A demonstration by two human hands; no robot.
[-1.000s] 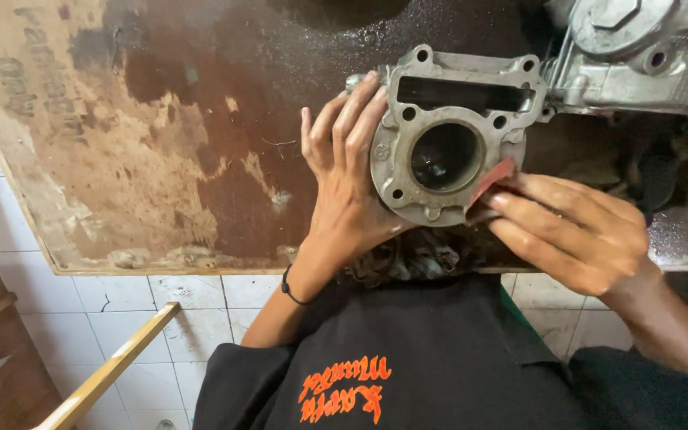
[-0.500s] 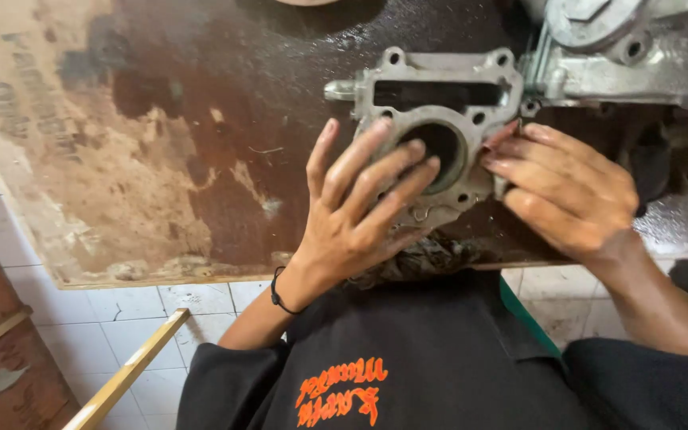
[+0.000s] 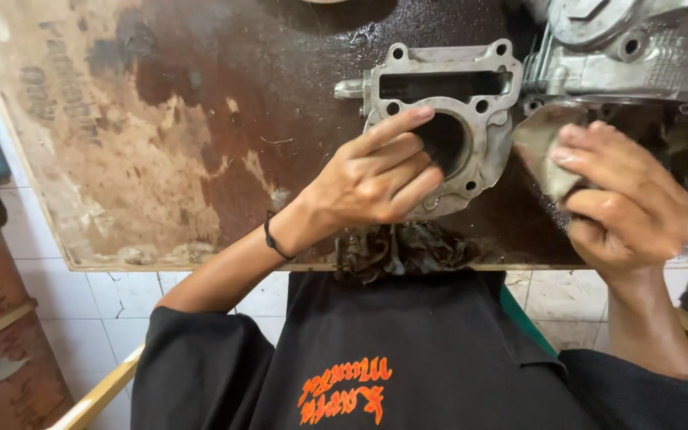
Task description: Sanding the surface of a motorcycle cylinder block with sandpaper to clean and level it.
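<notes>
Reaching in from the lower left, the left hand point(image 3: 372, 179) lies flat on the single grey cylinder block point(image 3: 439, 119), fingers loosely spread and gripping nothing, the index finger stretched over the rim of the block's one round bore. That block rests on the stained brown table point(image 3: 161, 119), near its front edge. Just right of the block, the right hand point(image 3: 627, 199) curls its fingers around one folded grey pad point(image 3: 547, 155), pinching it. Beyond the block's right side sits one silver engine casing point(image 3: 631, 48), touching it.
</notes>
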